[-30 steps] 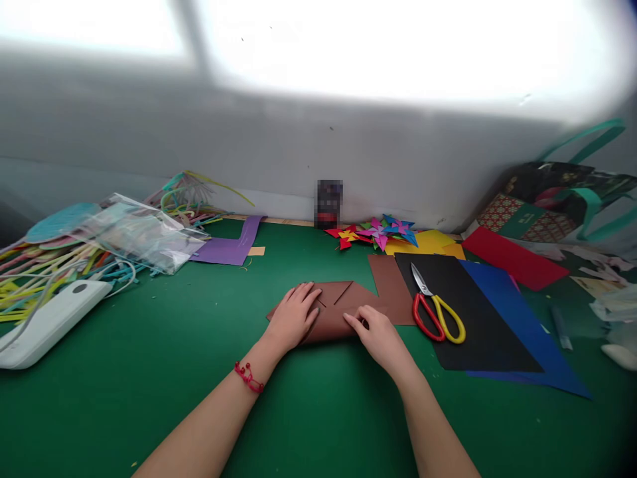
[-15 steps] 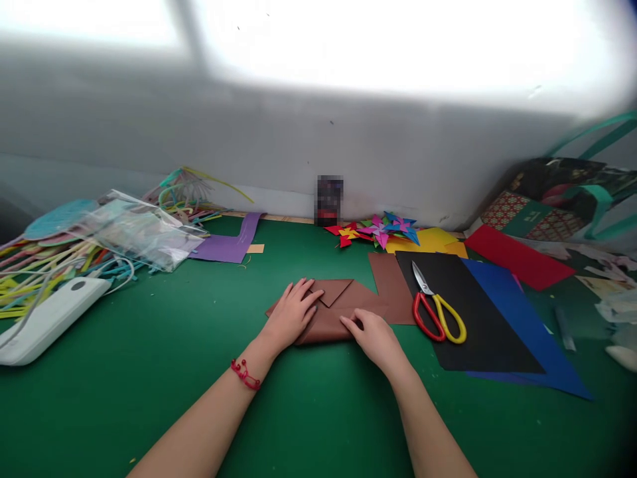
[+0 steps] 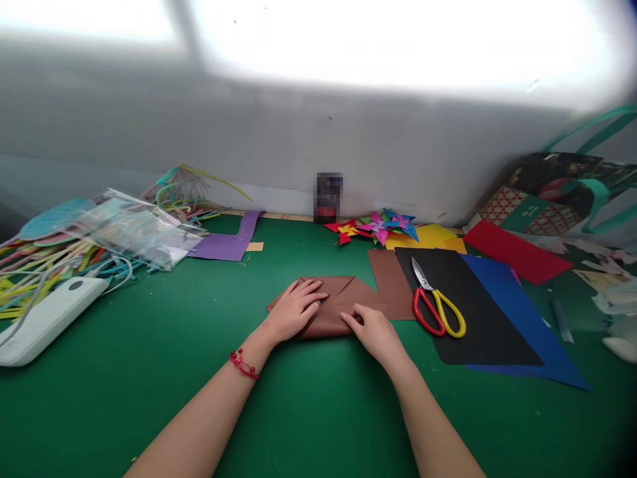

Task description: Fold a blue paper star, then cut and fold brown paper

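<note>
A folded sheet of brown paper (image 3: 329, 320) lies on the green tabletop in front of me, with creased flaps along its far side. Flat on its left part rests my left hand (image 3: 294, 308), fingers stretched out over a flap. At the near right edge, my right hand (image 3: 371, 329) pinches the paper between thumb and fingers. To the right, scissors (image 3: 432, 305) with one red and one yellow handle lie on a black sheet (image 3: 490, 325). Another piece of brown paper (image 3: 391, 275) sits partly under the black sheet.
Blue paper (image 3: 542, 345) and a red sheet (image 3: 517, 252) lie at the right. Folded paper stars (image 3: 381, 227) are by the wall. Purple paper (image 3: 221, 247), a clear plastic bag (image 3: 144, 229) and a white power bank-like device (image 3: 54, 322) occupy the left. A patterned bag (image 3: 535, 196) stands far right.
The left hand has pressed the far flap flatter, and the small pointed fold at the paper's middle shows less. The right hand's pinch stays at nearly the same spot.
</note>
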Action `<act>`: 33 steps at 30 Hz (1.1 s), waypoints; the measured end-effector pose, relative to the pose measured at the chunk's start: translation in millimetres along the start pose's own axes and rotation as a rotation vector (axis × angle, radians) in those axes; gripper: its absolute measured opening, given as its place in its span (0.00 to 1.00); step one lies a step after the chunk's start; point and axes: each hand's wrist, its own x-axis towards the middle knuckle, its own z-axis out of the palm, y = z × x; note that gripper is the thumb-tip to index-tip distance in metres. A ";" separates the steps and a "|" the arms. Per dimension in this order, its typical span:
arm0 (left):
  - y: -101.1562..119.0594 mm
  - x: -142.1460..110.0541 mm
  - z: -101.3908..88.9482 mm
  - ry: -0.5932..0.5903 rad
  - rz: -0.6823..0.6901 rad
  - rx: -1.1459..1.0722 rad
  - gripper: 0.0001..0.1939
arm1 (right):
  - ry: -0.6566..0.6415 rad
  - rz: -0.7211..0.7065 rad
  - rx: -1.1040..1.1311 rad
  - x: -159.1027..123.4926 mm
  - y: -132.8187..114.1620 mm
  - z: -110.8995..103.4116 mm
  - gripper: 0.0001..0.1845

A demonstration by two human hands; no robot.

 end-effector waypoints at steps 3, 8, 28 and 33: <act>3.5 -1.5 -2.8 0.000 0.025 0.019 0.21 | 0.002 -0.010 -0.025 0.2 0.7 1.0 0.15; 3.2 -1.3 -1.4 0.003 0.036 0.066 0.23 | -0.002 -0.018 -0.012 -0.4 1.4 1.3 0.15; 0.6 1.3 1.9 -0.001 0.015 0.060 0.26 | -0.035 -0.017 0.039 1.8 3.6 2.4 0.14; -0.6 1.7 3.3 0.010 0.012 0.036 0.26 | -0.036 -0.010 0.040 2.6 3.5 3.0 0.14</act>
